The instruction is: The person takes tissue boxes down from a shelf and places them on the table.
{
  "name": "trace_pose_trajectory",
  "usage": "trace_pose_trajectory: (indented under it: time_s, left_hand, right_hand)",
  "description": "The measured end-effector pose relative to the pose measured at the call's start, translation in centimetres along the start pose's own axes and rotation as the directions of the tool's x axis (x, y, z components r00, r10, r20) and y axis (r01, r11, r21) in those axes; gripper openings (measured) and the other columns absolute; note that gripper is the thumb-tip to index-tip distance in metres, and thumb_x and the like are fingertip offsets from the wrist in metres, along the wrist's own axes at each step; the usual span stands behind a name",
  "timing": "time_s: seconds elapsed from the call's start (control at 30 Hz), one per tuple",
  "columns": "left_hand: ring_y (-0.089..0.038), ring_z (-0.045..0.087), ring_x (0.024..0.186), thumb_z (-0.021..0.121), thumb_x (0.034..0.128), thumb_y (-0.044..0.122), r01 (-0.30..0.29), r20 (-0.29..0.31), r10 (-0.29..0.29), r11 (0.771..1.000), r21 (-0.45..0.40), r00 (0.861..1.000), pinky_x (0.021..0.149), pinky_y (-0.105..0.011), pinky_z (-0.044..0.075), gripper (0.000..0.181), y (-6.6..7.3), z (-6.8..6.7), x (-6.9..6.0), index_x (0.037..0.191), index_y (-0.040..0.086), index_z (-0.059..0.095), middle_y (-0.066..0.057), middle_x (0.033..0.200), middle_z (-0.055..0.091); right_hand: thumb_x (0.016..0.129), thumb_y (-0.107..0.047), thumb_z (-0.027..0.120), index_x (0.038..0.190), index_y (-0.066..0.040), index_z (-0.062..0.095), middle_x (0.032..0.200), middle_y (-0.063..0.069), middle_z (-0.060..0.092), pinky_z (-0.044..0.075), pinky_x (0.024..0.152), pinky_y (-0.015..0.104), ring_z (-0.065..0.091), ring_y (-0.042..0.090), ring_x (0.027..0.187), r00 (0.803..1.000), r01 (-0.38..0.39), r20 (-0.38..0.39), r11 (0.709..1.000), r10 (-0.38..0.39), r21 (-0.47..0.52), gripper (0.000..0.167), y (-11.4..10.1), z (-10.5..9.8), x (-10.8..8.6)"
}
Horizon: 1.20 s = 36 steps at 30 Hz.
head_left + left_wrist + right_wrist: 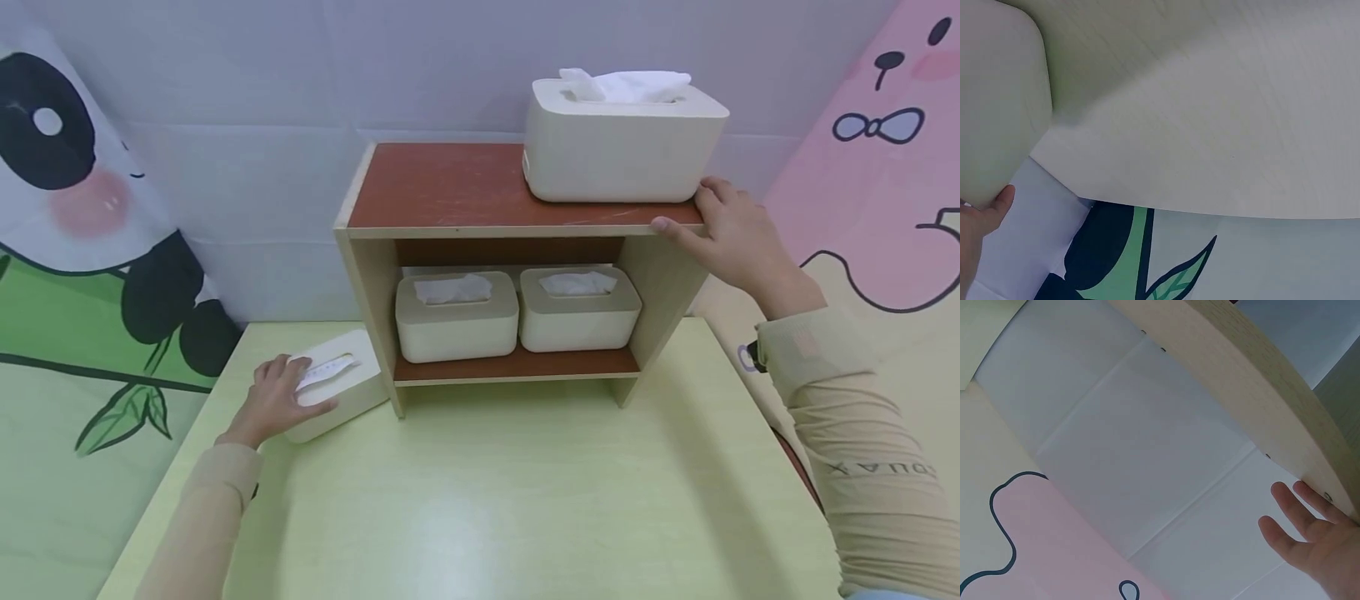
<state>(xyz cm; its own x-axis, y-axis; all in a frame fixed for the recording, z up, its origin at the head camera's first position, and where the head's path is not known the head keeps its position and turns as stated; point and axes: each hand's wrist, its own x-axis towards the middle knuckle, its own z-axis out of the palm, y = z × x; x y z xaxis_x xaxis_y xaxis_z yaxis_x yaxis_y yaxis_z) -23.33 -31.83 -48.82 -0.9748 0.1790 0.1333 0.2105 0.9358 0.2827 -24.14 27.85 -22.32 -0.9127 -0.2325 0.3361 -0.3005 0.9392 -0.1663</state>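
My left hand (277, 400) holds a white tissue box (348, 354) at the left of the table, fingers over its top and thumb at the front edge. In the left wrist view the thumb (1000, 203) touches the box's rounded edge. My right hand (738, 237) rests on the top right corner of a small two-tier wooden shelf (450, 187), thumb along the front edge. Its fingers (1291, 506) look fairly straight beside the side panel in the right wrist view. A tissue box (622, 154) stands on the shelf top, close to the right fingers.
Inside the shelf, a left tissue box (457, 333) and a right tissue box (577, 325) sit side by side. The shelf stands at the back of a pale wooden table (487, 500). Behind it hangs a white cloth (240, 167) with cartoon prints on both sides.
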Motion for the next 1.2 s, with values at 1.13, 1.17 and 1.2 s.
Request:
trace_pose_trajectory:
  time_s: [1.13,1.17,1.2]
  left_hand:
    - [-0.058,0.02,0.123,0.07,0.0761,0.039,-0.107,0.252,0.082,0.991,0.085,0.964,0.082,-0.073,0.032,0.083,-1.2,-3.1,1.5,0.137,-0.003,0.031,-0.04,0.138,0.02]
    - [-0.058,0.02,0.123,0.07,0.0764,0.037,-0.109,0.256,0.082,0.99,0.09,0.963,0.082,-0.072,0.032,0.082,-1.4,-3.1,1.5,0.137,-0.002,0.031,-0.039,0.138,0.021]
    - [-0.057,0.02,0.123,0.07,0.0767,0.037,-0.107,0.262,0.08,0.99,0.093,0.962,0.081,-0.072,0.033,0.082,-1.5,-3.2,1.6,0.137,-0.001,0.03,-0.039,0.138,0.02]
  right_hand:
    - [0.089,-0.061,0.036,0.132,0.013,0.035,0.138,0.033,0.031,0.022,0.1,0.061,0.032,0.053,0.122,1.0,-0.003,-0.003,1.0,0.003,0.01,0.086,0.0,0.0,0.0]
    - [0.089,-0.061,0.036,0.132,0.013,0.035,0.138,0.033,0.031,0.022,0.1,0.061,0.032,0.053,0.122,1.0,-0.003,-0.004,1.0,0.003,0.013,0.086,0.0,0.0,0.0]
    - [0.089,-0.061,0.036,0.132,0.012,0.035,0.138,0.032,0.031,0.022,0.099,0.062,0.032,0.053,0.122,1.0,-0.003,-0.005,1.0,0.003,0.013,0.085,0.0,0.0,0.0]
